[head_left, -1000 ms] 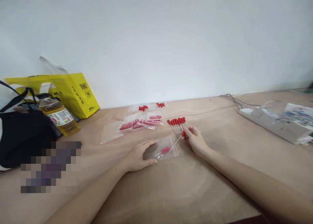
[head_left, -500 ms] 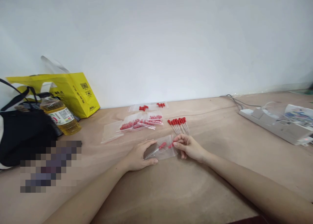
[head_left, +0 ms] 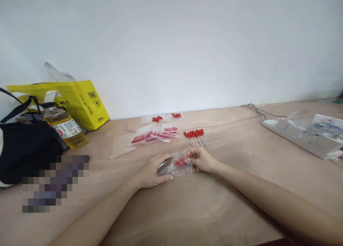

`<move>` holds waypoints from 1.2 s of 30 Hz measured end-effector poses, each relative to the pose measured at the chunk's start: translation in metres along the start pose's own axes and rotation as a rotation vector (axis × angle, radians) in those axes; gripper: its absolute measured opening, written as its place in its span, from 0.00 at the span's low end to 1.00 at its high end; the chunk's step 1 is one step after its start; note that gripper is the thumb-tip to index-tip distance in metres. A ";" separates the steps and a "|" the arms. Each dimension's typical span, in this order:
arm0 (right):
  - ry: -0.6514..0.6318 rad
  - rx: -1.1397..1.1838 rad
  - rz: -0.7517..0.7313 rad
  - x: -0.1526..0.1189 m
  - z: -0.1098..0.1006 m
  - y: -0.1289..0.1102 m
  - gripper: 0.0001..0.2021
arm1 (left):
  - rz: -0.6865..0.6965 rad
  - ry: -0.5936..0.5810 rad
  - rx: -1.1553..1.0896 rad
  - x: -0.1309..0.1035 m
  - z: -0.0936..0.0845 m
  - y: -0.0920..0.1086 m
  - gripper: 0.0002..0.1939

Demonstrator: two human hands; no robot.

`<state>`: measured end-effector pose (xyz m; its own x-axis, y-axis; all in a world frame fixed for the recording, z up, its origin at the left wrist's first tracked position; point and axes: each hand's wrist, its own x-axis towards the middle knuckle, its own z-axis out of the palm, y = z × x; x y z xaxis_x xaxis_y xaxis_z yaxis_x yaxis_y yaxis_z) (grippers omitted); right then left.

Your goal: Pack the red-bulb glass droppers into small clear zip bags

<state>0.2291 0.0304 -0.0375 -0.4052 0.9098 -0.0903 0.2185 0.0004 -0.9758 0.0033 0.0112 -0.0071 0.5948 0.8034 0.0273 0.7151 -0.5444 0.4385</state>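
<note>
A clear zip-lock bag (head_left: 171,170) lies on the table between my hands, with its opening to the right. My left hand (head_left: 151,172) steadies its left end, the thumb along the near edge and the fingers along the far edge. My right hand (head_left: 200,159) is closed at the mouth of the bag, pinching a glass dropper with a red rubber bulb (head_left: 180,162); the fingertips are partly inside. Red bulbs sit close together in the bag, and overlap keeps them from being told apart clearly. Just beyond my right hand, several droppers (head_left: 197,136) lie in a row, red bulbs away from me.
Filled bags (head_left: 155,134) with red bulbs lie farther back, beside flat clear bags (head_left: 122,146). Small red pieces (head_left: 157,118) rest on plastic by the wall. On the left are a yellow bag (head_left: 85,106), an oil bottle (head_left: 66,128) and a black bag (head_left: 24,149); a power strip (head_left: 297,137) is right.
My right hand has moved slightly left, pushing the dropper deeper into the bag, so its red bulb is now beside the other one. My left hand has stayed in place.
</note>
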 end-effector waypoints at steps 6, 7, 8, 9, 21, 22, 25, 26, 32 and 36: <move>0.063 -0.350 -0.120 0.018 -0.034 -0.008 0.08 | 0.025 0.011 -0.014 0.000 -0.001 0.001 0.33; 0.191 -0.475 -0.147 0.025 -0.042 -0.012 0.08 | 0.027 0.016 -0.020 0.000 -0.002 0.002 0.33; 0.305 -0.618 -0.139 0.034 -0.048 -0.016 0.09 | 0.030 0.020 -0.027 0.000 -0.002 0.003 0.33; 0.404 -0.764 -0.106 0.042 -0.053 -0.019 0.10 | 0.032 0.022 -0.033 0.000 -0.002 0.004 0.33; 0.541 -1.104 -0.014 0.099 -0.025 -0.031 0.13 | 0.044 0.026 -0.023 -0.002 0.002 0.000 0.33; 0.551 -1.089 -0.021 0.098 -0.024 -0.032 0.13 | 0.049 0.027 -0.025 -0.002 0.002 -0.001 0.33; 0.570 -1.030 -0.044 0.090 -0.029 -0.037 0.14 | 0.055 0.036 -0.033 -0.002 0.003 -0.002 0.33; 0.578 -1.001 -0.055 0.084 -0.033 -0.038 0.14 | 0.053 0.037 -0.035 -0.002 0.003 -0.002 0.33; 0.644 -0.273 -0.235 0.032 -0.060 -0.032 0.12 | 0.037 0.021 -0.037 -0.001 0.001 0.000 0.33; 0.648 0.084 -0.244 0.005 -0.055 -0.014 0.17 | 0.037 0.025 -0.049 -0.001 0.001 0.000 0.33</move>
<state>0.2730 0.0581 -0.0136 0.1835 0.9521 0.2445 0.1083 0.2276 -0.9677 0.0028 0.0099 -0.0076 0.6106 0.7892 0.0664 0.6736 -0.5616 0.4805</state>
